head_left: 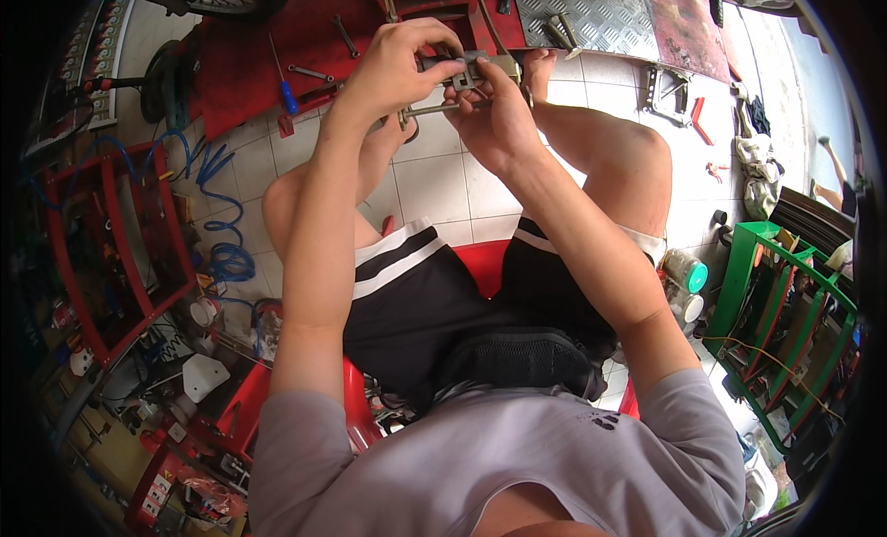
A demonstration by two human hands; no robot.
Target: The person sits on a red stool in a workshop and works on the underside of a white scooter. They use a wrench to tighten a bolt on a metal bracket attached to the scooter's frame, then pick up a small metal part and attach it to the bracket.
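Observation:
In front of the red metal frame [434, 3] at the top centre, both hands meet on a small grey metal part [465, 79]. It is blocky, with a notch on its near side. My left hand [397, 68] pinches it from the left between thumb and fingers. From the right, my right hand [499, 112] grips it with the thumb on top and the fingers curled below. Just under the hands runs a thin metal rod [442, 110]. A pale metal block [507, 68] sits right beside my right thumb. My fingers partly hide how these pieces join.
Left of the hands, a blue-handled screwdriver [288, 96] and wrenches [310, 72] lie on the red platform [231, 75]. A coiled blue hose [231, 260] hangs by a red rack [120, 251]. To the right stand a metal bracket [667, 96] and a green rack [739, 269].

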